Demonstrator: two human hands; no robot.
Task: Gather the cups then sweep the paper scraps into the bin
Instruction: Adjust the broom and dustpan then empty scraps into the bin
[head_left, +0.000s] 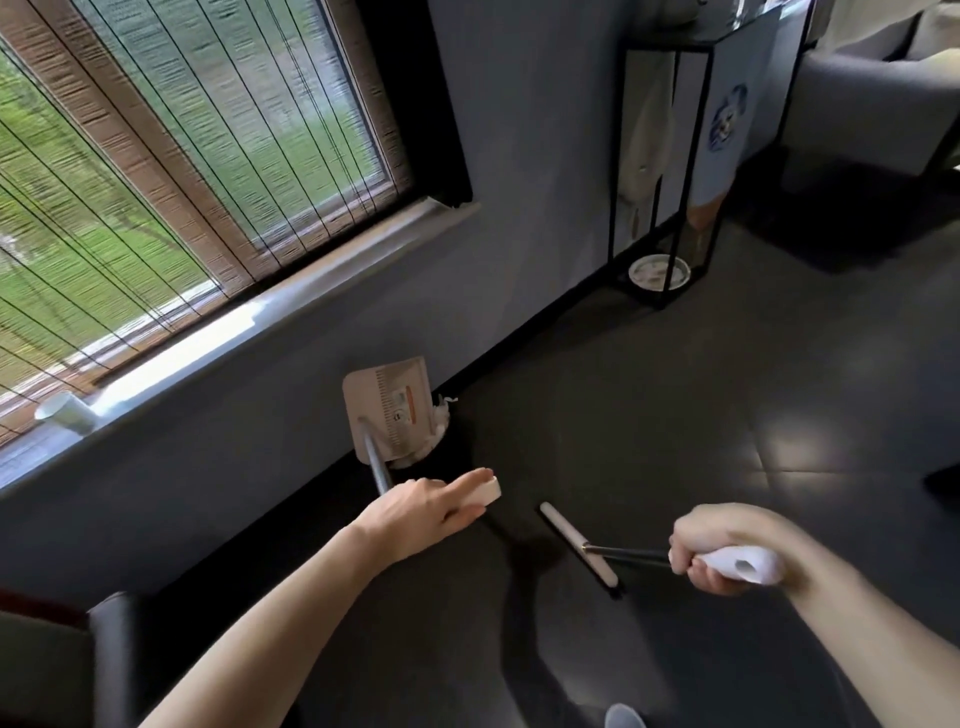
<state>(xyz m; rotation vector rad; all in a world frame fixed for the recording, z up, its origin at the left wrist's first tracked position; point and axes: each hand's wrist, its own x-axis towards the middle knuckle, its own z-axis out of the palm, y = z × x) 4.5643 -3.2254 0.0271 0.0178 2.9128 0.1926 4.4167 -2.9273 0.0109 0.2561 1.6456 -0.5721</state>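
While the R hand (722, 558) was clamped round the white grip of the broom (579, 543), fingers curled under and thumb over, the black shaft ran out fwd-left of that fist to a pale bar-shaped head lying on the dark floor (727, 389). The head sat between the two hands, nearer the R one, touching neither.

L hand (431, 501) lay on the white end of the dustpan (389, 410) handle, fingers nearly straight over the top. Thumb was hidden, so couldn't tell whether it was wrapped on or just resting. From under that hand the grey pole went up and away to the pan, which was tilted, mouth against the bin (440, 428) by the wall. White crumpled stuff showed at the bin's rim, liner or paper, couldn't tell.

One cup (65, 413) lay on its side on the windowsill (285, 301), well out to the left of the L hand and apart from it.

Far beyond the R hand stood a black frame stand (696, 171) w/ a plate (658, 271) at its base. A shoe tip (623, 717) showed below the hands.
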